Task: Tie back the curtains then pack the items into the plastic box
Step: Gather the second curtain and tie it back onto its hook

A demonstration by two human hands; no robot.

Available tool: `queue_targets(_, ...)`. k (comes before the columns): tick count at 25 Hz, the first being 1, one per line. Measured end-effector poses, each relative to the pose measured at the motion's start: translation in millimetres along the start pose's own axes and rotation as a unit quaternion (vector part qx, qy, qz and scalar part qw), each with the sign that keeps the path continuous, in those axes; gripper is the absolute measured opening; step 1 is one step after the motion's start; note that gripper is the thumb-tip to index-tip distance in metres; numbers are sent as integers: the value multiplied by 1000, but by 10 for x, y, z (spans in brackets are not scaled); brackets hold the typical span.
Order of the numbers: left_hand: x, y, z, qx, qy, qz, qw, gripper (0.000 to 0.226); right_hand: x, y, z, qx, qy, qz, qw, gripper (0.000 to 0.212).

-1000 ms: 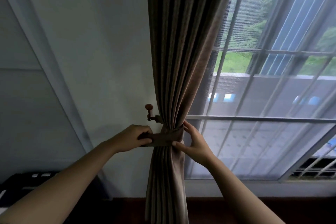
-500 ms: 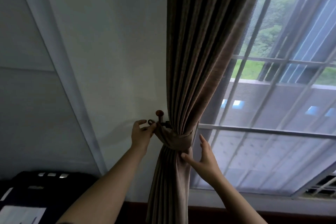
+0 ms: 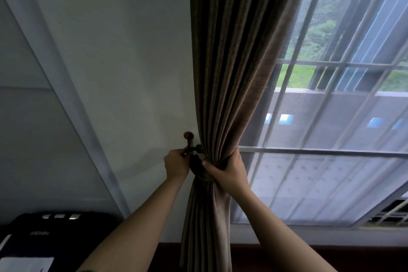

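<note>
Curtain (image 3: 231, 73) gathered at the wall hook (image 3: 188, 139), both hands engaged.
Hook is fixed to the white wall (image 3: 132, 51), just left of the curtain; barred window (image 3: 331, 161) to the right; black case (image 3: 55, 227) lower left. Curtain hangs vertical, cinched by a tieback (image 3: 199, 172). Left hand (image 3: 176, 165) pinches the tieback end at the hook; right hand (image 3: 229, 170) grips the bunched curtain.

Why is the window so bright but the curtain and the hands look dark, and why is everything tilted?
Head view: daylight comes in through the window, so the curtain, the left hand and the right hand are backlit and dim; head view again: the wide-angle lens slants the wall strip and the window bars.
</note>
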State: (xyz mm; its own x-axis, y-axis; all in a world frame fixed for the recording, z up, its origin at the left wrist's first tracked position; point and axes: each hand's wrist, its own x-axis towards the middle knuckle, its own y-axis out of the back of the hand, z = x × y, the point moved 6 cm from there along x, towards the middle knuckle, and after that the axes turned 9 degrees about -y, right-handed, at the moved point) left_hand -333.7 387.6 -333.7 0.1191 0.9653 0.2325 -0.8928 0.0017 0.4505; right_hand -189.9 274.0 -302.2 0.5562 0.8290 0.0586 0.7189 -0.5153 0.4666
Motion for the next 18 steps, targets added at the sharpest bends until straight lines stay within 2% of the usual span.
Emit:
queue_targets(4,64,-85,-167,-3,56,-18,998,25,8,-24,18,-20,-21,9,1000,90)
queue_targets(7,153,-111,-205,1,72,-34,997,17,24,-37,24,-40,-30,19,999,87)
queue_targets(11,181,-143,-227,43,49,-30,997,48,37,-31,23,-62,-45,27,997,85)
queue_targets(13,174,-171,-284,1,75,-46,996,42,27,-34,26,-62,-47,30,997,85)
queue_targets(16,168,-164,-362,-94,133,-64,985,18,9,-33,36,-55,-47,29,997,79)
queue_targets(17,194,-163,-382,-94,136,-71,984,8,11,-33,41,-53,-48,27,997,77)
queue_targets(18,213,-134,-357,-81,126,-75,986,7,13,-37,41,-52,-49,24,997,76)
